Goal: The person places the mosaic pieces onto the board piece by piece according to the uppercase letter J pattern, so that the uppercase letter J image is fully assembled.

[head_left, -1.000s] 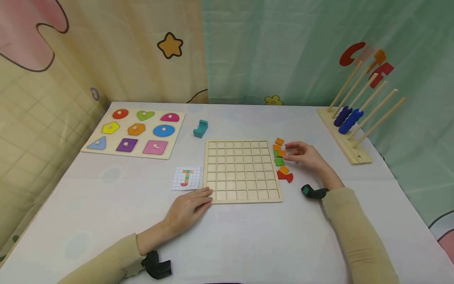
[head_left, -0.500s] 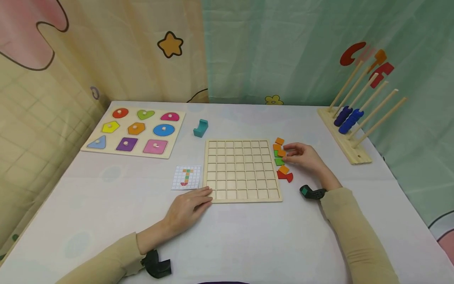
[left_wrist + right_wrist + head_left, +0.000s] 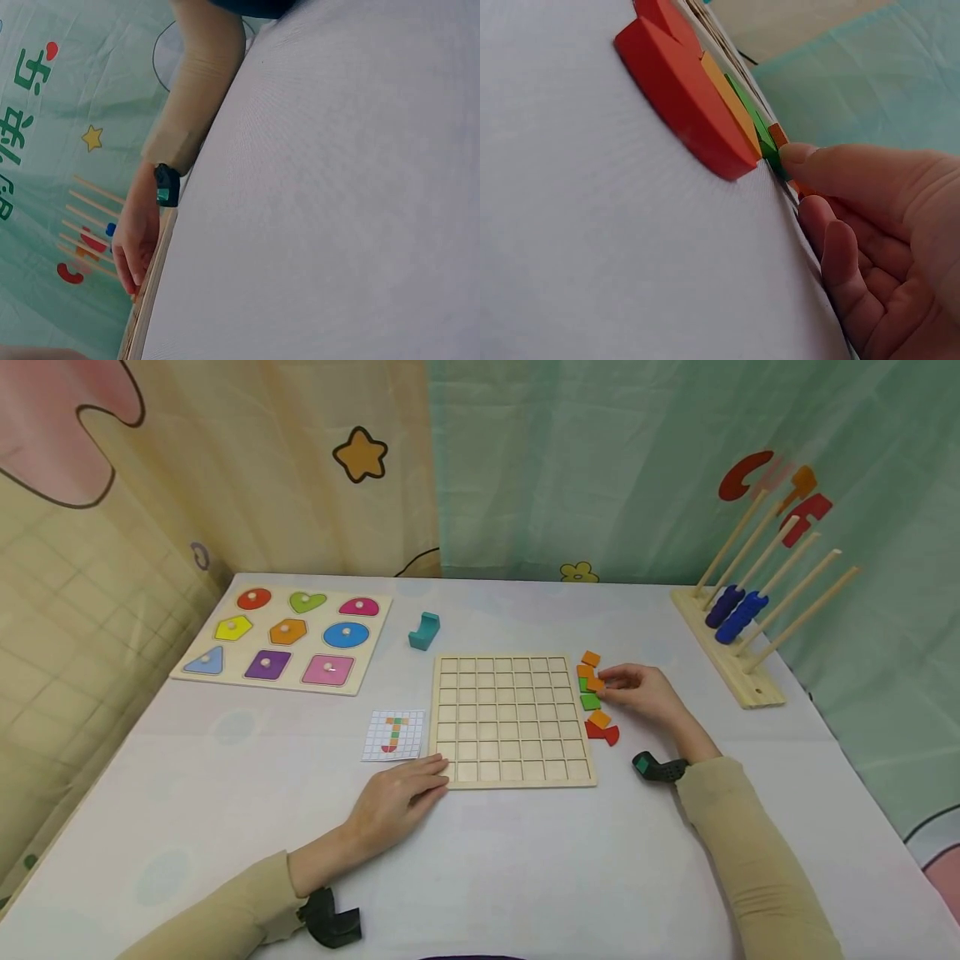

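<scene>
Looking down through the head view, I see the left hand [image 3: 393, 802] touching the near left corner of the grid board [image 3: 497, 712], its fingers fairly straight and close together. The board lies flat on the counter [image 3: 525, 868], with orange tiles [image 3: 591, 658], green tiles [image 3: 591, 702] and red pieces [image 3: 612, 736] loosely lined up along its right edge. The right hand [image 3: 645, 689] bends thumb and fingers to one orange tile [image 3: 594, 685]. A pattern card [image 3: 406, 748] sits left of the board; farther back are the shape puzzle [image 3: 234, 670], teal block [image 3: 425, 632] and peg rack [image 3: 750, 681].

On the left wrist view, I get the right hand beyond the board's edge, fingertips down.

On the right wrist view, its thumb and fingers straddle something orange; I cannot tell whether they pinch it. The red pieces are nearest the camera.
</scene>
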{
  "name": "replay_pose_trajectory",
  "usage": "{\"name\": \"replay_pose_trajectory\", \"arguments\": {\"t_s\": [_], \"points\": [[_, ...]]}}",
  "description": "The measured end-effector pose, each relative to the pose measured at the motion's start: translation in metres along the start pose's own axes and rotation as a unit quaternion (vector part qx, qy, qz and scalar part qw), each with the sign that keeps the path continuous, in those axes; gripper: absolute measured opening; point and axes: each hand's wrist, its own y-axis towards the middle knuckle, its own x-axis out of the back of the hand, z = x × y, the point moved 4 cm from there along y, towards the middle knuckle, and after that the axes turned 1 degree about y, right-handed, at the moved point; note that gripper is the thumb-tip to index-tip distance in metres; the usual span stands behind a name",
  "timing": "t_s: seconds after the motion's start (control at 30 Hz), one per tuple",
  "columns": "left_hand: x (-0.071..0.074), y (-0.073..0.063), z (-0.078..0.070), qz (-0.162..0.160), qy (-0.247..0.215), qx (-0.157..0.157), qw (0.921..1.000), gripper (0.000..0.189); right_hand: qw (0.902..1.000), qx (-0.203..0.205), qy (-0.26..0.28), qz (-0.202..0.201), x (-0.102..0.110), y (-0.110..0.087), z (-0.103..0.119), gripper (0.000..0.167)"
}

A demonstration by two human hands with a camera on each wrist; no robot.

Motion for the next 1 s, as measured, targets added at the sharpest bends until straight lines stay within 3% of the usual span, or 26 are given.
{"name": "replay_pose_trajectory", "arguments": {"t_s": [0.27,0.43,0.7,1.0], "points": [[0.000,0.000,0.001,0.003,0.000,0.002,1.0000,0.020,0.9994,-0.028,0.003,0.023,0.005,0.004,0.007,0.050],[0.000,0.000,0.001,0.004,0.001,0.003,1.0000,0.019,0.9998,0.002,0.012,0.017,-0.001,0.008,0.035,0.052],[-0.001,-0.002,0.002,0.007,0.007,0.007,0.9999,0.021,0.9939,0.079,0.033,0.070,-0.037,0.025,0.083,0.041],[0.000,-0.001,0.000,0.010,0.008,0.006,0.9999,0.020,0.9889,0.100,0.017,0.109,-0.081,0.043,0.110,0.032]]}}
